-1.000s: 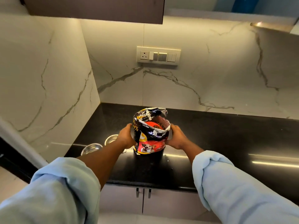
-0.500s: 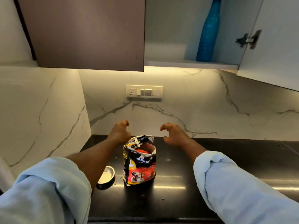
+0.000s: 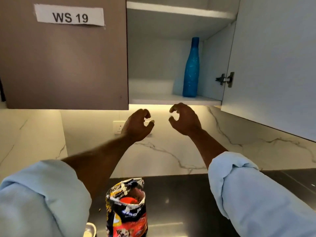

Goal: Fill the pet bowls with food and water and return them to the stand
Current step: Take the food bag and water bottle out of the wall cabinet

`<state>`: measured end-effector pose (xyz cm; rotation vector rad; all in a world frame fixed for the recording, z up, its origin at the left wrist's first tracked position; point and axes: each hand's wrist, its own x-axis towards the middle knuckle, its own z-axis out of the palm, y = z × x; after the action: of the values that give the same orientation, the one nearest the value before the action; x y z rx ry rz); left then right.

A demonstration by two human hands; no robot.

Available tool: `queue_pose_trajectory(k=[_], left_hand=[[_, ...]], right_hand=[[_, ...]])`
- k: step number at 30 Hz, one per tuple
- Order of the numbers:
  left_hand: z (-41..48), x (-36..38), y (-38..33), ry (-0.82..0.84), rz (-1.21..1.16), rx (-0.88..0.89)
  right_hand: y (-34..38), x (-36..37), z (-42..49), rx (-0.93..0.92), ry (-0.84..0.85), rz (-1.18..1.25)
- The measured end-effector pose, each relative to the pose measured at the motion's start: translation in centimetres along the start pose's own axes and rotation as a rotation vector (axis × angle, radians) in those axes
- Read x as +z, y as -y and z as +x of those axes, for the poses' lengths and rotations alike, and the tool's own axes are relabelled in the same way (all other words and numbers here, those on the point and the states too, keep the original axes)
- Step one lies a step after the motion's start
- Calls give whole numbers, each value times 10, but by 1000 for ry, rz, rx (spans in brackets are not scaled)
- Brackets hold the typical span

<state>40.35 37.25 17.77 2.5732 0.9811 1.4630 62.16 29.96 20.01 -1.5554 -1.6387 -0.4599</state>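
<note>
An open pet food bag [image 3: 127,211], black and red with a dog picture, stands upright on the black counter [image 3: 184,199]. A sliver of a steel pet bowl [image 3: 90,229] shows at the bottom edge, left of the bag. My left hand [image 3: 136,124] and my right hand [image 3: 185,119] are raised side by side just below the open wall cupboard, fingers curled and apart, holding nothing. A tall blue bottle [image 3: 191,69] stands on the cupboard's lower shelf [image 3: 153,100], above and slightly right of my right hand.
The cupboard's right door [image 3: 273,65] hangs open, with a hinge on its inner side. The closed left door [image 3: 65,62] carries a "WS 19" label. A wall socket panel [image 3: 118,127] sits on the marble backsplash behind my left hand.
Both hands have let go of the food bag and risen from the counter to just under the cupboard shelf. The view has tilted up, showing the open cupboard.
</note>
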Motion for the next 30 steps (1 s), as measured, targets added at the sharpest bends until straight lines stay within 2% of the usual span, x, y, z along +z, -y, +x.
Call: queue_pose_trajectory(k=[5,10,12,15,17,21,23,30], left_hand=[[70,-2,-22,-14,69,95],[126,5,-39,39,149,20],[147,12,-47,139,198,-25],[176,30,-59,406,358,-83],[186,44,-65,487,454,-121],[194,57,-69,465,547,-131],[197,57,-71,504,606,-147],[197,61,-72,504,646,-204]], right_hand=[[-25,-28,47,25,-158,88],[-49,-35,74,76,-225,154],[-57,-36,82,93,-234,170],[-72,-37,100,152,-215,221],[-81,-40,113,235,-142,243],[-92,-42,138,355,87,221],[-101,-33,153,398,125,256],[-108,-5,203,769,-43,416]])
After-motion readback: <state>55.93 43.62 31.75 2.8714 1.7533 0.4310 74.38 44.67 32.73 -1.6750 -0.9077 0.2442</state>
